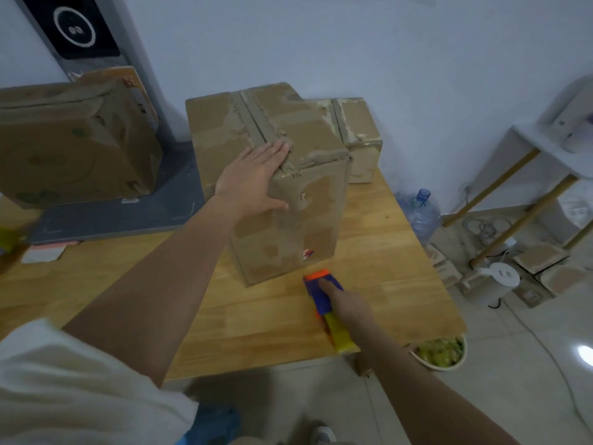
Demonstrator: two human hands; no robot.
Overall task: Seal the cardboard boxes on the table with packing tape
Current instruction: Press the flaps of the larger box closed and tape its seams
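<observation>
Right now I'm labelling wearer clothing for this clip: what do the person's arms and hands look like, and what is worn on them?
Both forearms are bare down to the left hand and right hand: no gloves, watch or rings visible. A loose white short sleeve covers the left upper arm. The right arm's sleeve is out of frame.

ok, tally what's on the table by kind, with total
Cardboard boxes: 3 (tall box under the left hand, small box behind it, large box on the grey base)
Tape dispensers: 1 (tape dispenser, gripped by the right hand)
Total: 4
</observation>
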